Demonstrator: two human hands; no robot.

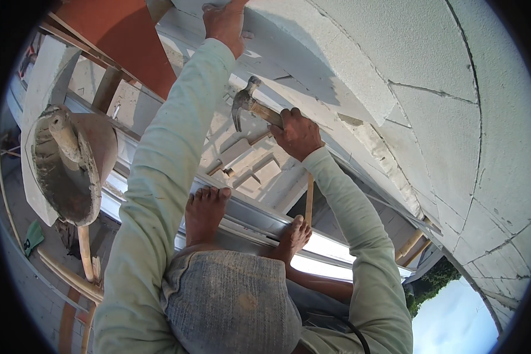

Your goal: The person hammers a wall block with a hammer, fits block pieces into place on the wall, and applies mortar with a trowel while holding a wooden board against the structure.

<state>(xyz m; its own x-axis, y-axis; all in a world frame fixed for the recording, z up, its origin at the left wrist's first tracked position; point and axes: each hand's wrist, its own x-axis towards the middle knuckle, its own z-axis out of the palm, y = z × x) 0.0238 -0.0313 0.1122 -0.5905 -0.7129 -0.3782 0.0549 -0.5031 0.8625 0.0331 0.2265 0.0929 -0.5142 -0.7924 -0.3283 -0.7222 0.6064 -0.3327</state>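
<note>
My right hand [300,135] grasps the claw hammer [256,107]—likely head-heavy, stiff, best held far back on its wooden handle [269,115]—while my farther left hand's [225,27] grip I can't tell.

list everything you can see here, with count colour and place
hammer: one, dark head, tan handle, centre
wall: one, whitish, right
board: one, red-brown, upper left
bowl: one, grey, left
stick: one, tan, in the bowl
pale block: one, whitish, behind the bowl
pale pieces: several, below the hammer
rails: several, silver, under the feet
poles: several, tan, lower left and right
cloth: one, green, lower left
leaves: green, lower right
sky: pale blue, lower right
feet: two, bare, centre
trousers: blue-grey, bottom centre
sleeves: two, pale green
left hand: top, grip unclear
right hand: centre, around the hammer
</note>
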